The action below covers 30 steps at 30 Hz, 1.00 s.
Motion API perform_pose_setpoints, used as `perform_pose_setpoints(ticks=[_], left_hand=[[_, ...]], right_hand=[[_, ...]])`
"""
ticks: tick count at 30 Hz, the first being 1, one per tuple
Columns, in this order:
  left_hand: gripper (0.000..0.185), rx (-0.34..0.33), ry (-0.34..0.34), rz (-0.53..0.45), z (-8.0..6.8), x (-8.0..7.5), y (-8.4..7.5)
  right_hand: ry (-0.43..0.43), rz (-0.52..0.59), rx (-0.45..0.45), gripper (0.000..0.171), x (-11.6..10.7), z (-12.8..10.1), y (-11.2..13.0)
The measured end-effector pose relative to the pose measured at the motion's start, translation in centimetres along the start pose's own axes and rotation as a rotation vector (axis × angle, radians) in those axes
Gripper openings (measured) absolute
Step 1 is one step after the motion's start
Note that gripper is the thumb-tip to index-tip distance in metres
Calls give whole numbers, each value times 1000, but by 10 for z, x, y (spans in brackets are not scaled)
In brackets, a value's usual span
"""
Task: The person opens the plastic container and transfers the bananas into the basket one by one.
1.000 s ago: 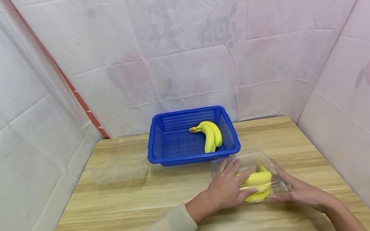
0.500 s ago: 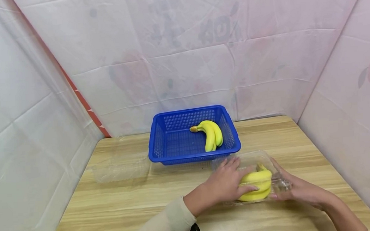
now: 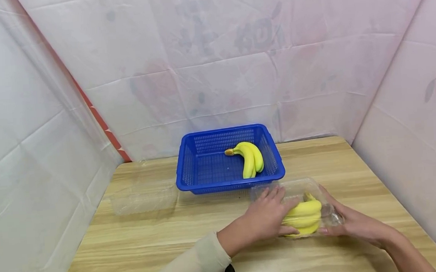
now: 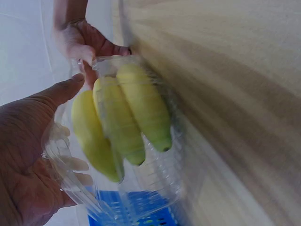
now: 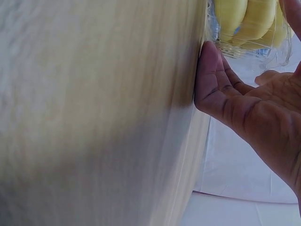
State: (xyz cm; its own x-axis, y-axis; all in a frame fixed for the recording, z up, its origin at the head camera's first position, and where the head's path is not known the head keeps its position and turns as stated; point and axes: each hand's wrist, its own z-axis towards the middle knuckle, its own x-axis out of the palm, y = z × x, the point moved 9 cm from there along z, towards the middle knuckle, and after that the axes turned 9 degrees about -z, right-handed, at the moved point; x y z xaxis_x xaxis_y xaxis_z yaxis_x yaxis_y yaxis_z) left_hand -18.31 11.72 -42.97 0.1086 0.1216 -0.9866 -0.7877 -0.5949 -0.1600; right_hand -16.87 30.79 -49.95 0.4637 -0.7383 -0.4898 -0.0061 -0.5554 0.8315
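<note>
A clear plastic clamshell box [image 3: 282, 186] stands on the wooden table near the front right, with a bunch of yellow bananas [image 3: 303, 219] inside. My left hand [image 3: 266, 216] presses on its lid from above, fingers spread and thumb at the near side. In the left wrist view, that thumb [image 4: 63, 92] lies straight over the lid, and the other fingers show through the plastic. At the box's right end, my right hand [image 3: 358, 225] grips it between thumb and fingers. The right wrist view puts the right thumb [image 5: 209, 70] low at the box's corner, close to the table.
A blue plastic basket [image 3: 185, 165] stands behind the box, with another bunch of bananas [image 3: 249, 159] in its right part. To the left, a second clear clamshell box [image 3: 143, 199] sits with its lid up. Fabric walls [image 3: 214, 82] enclose the wooden table [image 3: 153, 240].
My left thumb has shifted slightly down toward the box's near edge, and the left fingers have moved a little. The box and my right hand stay almost in place.
</note>
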Motion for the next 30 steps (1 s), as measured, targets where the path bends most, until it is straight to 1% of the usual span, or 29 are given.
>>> perform_pose_setpoints(ticks=[3,7,11,13,15,18,22,25,30], left_hand=[[79,0,-2,-35,2,-6,1],[78,-12,-13,-96,3,-17,5],[73,-1,-47,-127,3,-31,4],[69,6,-61,-132,1,-37,4],[65,-2,-66,-135,-1,-43,5],[61,-28,-74,-158,-3,-51,10],[56,-44,-128,-204,-6,-64,18],[50,-45,-186,-281,-8,-72,28],[44,-69,-273,-489,-10,-77,48]], right_hand=[[7,-36,-10,121,1,-2,0],[-1,-77,-17,120,0,-4,1],[1,-38,-20,121,-1,-6,2],[3,-43,-18,122,0,-6,0],[3,-42,-10,122,0,-7,-1],[-6,-94,2,120,-1,-9,-5],[-9,-140,22,119,-1,-9,-11],[-11,-140,30,120,-2,-10,-14],[12,-122,19,123,-1,-10,-10]])
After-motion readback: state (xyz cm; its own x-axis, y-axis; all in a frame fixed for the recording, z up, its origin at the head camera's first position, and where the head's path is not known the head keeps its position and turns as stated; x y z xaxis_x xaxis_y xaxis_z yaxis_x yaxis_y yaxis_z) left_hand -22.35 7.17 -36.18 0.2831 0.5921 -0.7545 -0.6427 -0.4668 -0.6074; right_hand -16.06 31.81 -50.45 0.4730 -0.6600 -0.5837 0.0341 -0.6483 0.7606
